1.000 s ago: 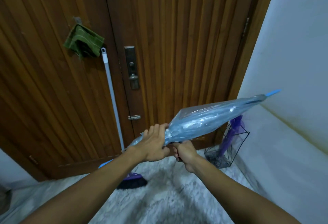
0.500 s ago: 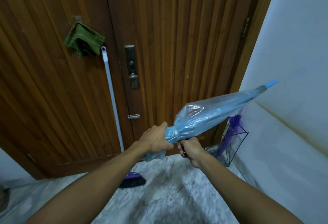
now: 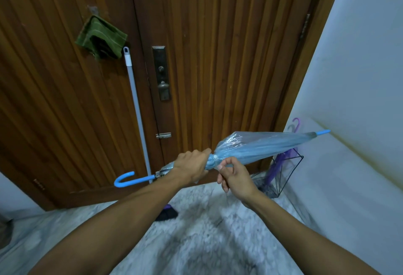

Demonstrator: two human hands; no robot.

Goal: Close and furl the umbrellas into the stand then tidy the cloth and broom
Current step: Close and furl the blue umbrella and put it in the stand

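Note:
A furled clear blue umbrella lies almost level in front of me, its blue hooked handle at the left and its tip toward the right wall. My left hand grips the gathered canopy near the handle end. My right hand pinches the canopy's strap by the white snap. A black wire stand in the right corner holds a purple umbrella. A green cloth hangs on the door. A broom leans there, pale pole up, purple head on the floor.
The wooden door with a metal lock plate fills the view ahead. A white wall runs along the right. The floor is pale marble.
The umbrella has dropped to nearly level and its hooked handle now shows at the left. My right hand has moved from under the shaft up to the strap at the gathered canopy.

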